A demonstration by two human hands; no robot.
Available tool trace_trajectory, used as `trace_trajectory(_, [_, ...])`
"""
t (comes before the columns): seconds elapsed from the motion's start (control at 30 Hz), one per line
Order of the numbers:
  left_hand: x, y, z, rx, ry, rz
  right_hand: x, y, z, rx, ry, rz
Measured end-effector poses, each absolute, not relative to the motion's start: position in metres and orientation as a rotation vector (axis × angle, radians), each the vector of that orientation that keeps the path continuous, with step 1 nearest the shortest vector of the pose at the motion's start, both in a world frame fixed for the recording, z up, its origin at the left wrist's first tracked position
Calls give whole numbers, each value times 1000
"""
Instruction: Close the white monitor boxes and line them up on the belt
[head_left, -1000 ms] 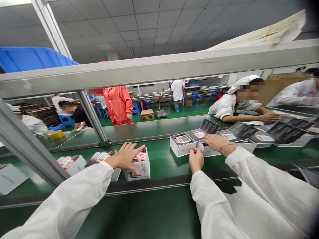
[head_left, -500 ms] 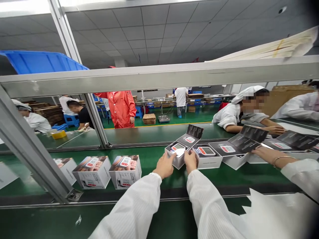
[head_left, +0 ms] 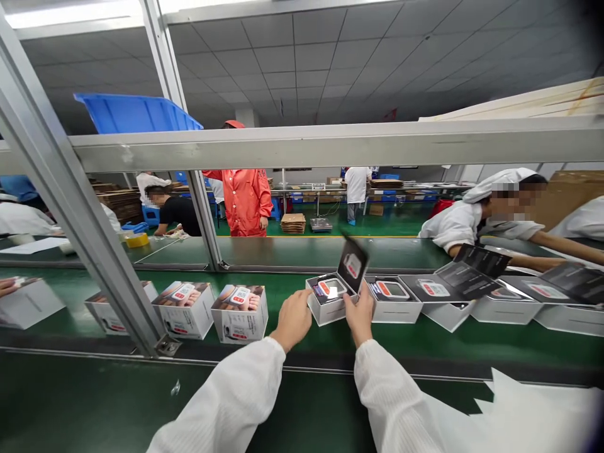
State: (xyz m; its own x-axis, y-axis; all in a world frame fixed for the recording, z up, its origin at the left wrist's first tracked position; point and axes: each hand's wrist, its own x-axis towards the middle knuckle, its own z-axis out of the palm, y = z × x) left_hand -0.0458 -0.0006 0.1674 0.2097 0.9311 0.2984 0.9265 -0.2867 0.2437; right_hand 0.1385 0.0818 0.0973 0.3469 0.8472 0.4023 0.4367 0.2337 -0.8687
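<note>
An open white box (head_left: 325, 311) sits on the green conveyor belt, with a grey-and-white device (head_left: 332, 289) showing inside. Its dark lid (head_left: 353, 265) stands raised, slightly blurred. My left hand (head_left: 293, 319) holds the box's left side with its fingertips. At the right side, my right hand (head_left: 359, 314) has its thumb by the box's front corner and its fingers against the lid's edge. A second open box (head_left: 395, 309) with a similar device stands close to my right hand. Left of my hands is a closed picture-printed box (head_left: 240, 318).
More closed boxes (head_left: 184, 314) stand leftward, behind a slanting metal post (head_left: 89, 189). Several lidded-open boxes (head_left: 504, 308) line the belt rightward. White sheets (head_left: 533, 409) lie at the lower right. Another person's hand (head_left: 6, 287) touches a box at far left. A co-worker (head_left: 476, 211) leans across opposite.
The lid of the box between my hands has swung from leaning back to nearly upright. My left fingers moved from over the box to its side. Another person's arm at right left the view.
</note>
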Motion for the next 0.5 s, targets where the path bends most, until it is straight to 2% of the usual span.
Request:
trace_trajectory(0.17, [-34,-16,154,2391,1903,1060,125,55,96,-1306,-1587,503])
trace_trajectory(0.4, [-58,16,121,2300,1761,830,111,66,92,-1184,-1422,759])
trace_trajectory(0.5, [-80,4,132,2434,1705,815,100,72,96,-1151,-1285,882])
